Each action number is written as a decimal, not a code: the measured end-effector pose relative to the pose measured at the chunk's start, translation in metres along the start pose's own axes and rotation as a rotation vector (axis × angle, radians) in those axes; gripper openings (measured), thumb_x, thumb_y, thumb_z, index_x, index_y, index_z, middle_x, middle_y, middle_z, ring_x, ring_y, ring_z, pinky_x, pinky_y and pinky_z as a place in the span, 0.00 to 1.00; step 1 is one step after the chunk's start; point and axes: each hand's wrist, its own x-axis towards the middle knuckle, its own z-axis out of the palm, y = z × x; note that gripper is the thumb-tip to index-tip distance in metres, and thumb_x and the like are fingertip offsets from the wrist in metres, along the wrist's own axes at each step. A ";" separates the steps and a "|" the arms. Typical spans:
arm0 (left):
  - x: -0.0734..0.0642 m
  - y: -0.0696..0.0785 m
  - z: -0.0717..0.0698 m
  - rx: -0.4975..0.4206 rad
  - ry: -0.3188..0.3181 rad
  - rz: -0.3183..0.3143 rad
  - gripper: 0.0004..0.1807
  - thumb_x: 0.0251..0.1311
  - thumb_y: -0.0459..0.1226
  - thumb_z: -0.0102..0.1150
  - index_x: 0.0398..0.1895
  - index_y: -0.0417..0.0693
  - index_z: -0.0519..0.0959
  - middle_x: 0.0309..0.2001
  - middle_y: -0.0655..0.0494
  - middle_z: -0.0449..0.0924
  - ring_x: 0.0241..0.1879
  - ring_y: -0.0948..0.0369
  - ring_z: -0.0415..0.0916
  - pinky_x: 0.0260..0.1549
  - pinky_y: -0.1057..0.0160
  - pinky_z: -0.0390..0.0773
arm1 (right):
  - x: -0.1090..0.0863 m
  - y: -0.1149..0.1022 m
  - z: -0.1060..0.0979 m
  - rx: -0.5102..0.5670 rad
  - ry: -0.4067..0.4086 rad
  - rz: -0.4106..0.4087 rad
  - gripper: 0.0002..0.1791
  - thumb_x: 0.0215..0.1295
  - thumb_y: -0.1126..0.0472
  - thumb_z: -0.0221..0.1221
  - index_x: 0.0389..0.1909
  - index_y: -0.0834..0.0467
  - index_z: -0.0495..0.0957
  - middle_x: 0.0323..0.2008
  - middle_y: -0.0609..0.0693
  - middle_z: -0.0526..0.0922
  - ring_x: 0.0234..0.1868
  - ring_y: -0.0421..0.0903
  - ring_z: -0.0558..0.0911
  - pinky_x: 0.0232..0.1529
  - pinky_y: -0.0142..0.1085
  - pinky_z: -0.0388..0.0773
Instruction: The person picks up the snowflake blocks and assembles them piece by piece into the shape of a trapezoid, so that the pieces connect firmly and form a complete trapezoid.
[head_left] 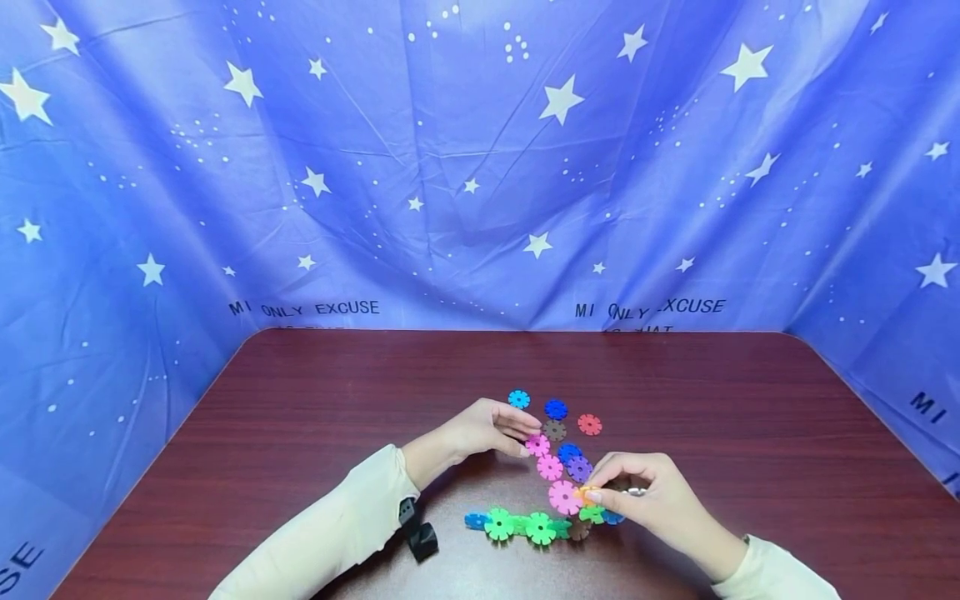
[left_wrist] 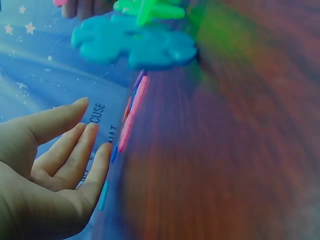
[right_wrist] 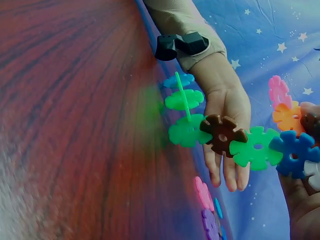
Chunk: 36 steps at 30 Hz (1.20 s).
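My right hand (head_left: 663, 492) pinches an orange notched flower disc (head_left: 587, 496) between thumb and fingers. A pink disc (right_wrist: 279, 92) is joined to the orange one in the right wrist view. From the same hand a linked chain of discs reaches left, with a white disc (right_wrist: 313, 174), a blue disc (right_wrist: 295, 154), a brown disc (right_wrist: 223, 136) and several green ones. The chain's far end is a light blue disc (left_wrist: 135, 44). My left hand (head_left: 480, 433) holds nothing, its fingers (left_wrist: 75, 155) spread apart beside two loose pink discs (head_left: 543, 454).
Loose discs lie beyond the hands on the dark wooden table (head_left: 360, 375): light blue (head_left: 519, 399), blue (head_left: 556, 409), red (head_left: 589, 425), grey-brown (head_left: 554, 431) and purple (head_left: 580, 468). A black wrist device (head_left: 420, 533) sits at the left cuff. Behind hangs a starry blue cloth (head_left: 465, 250).
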 end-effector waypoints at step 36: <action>0.009 -0.002 0.002 0.442 0.008 0.120 0.15 0.41 0.24 0.71 0.36 0.42 0.86 0.30 0.56 0.83 0.30 0.65 0.74 0.29 0.71 0.77 | 0.003 0.007 -0.003 -0.030 0.055 -0.002 0.11 0.55 0.76 0.61 0.31 0.57 0.83 0.30 0.50 0.84 0.27 0.42 0.80 0.19 0.33 0.76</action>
